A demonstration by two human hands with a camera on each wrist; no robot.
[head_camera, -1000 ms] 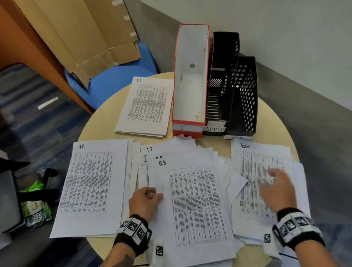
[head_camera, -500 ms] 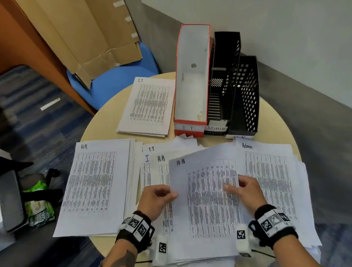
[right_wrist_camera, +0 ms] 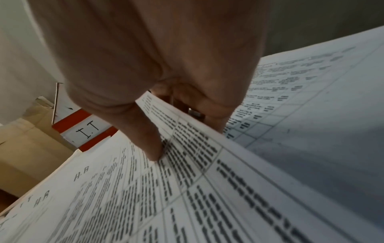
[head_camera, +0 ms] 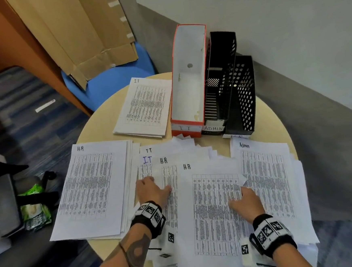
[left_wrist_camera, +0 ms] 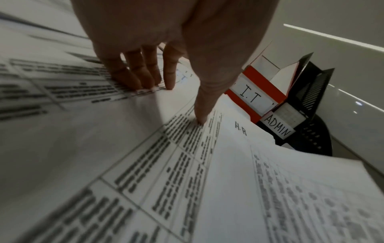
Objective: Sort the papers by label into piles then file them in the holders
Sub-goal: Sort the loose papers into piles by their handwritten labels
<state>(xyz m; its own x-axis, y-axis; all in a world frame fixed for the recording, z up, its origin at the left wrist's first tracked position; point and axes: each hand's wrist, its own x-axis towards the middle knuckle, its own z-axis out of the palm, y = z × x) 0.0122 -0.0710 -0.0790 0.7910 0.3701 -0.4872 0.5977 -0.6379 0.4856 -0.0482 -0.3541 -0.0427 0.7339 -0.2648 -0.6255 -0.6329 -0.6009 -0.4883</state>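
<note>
**H.R sheet pinched at its right edge, three labelled piles around the loose heap**

The right hand (head_camera: 246,201) pinches the top sheet (head_camera: 215,214) of the loose heap (head_camera: 185,151) at its right edge: in the right wrist view the thumb lies on the printed face and the curled fingers (right_wrist_camera: 216,115) sit beneath the paper, lifting that edge off the pile below. The sheet is headed "H.R" in handwriting at its upper left corner.

The left hand (head_camera: 152,190) lies flat with straight fingers (left_wrist_camera: 135,72) pressing on the papers to the left, its thumb tip touching a second sheet (head_camera: 170,184) also marked "H.R". Behind it, two sheets show "TT" and a blue "I.T".

On the round worktop (head_camera: 99,131) three sorted piles lie around the heap: an "H.R" pile (head_camera: 91,188) at the left, an "IT" pile (head_camera: 145,108) at the back, and an "Admin" pile (head_camera: 267,178) at the right, partly under the lifted sheet.

Three holders stand side by side at the far edge. The red one (head_camera: 187,77) carries a label reading "I T", the middle black one (head_camera: 221,77) "ADMIN", and the right black mesh one (head_camera: 243,94) has a label too hidden to read fully. No papers show in the red holder.
</note>
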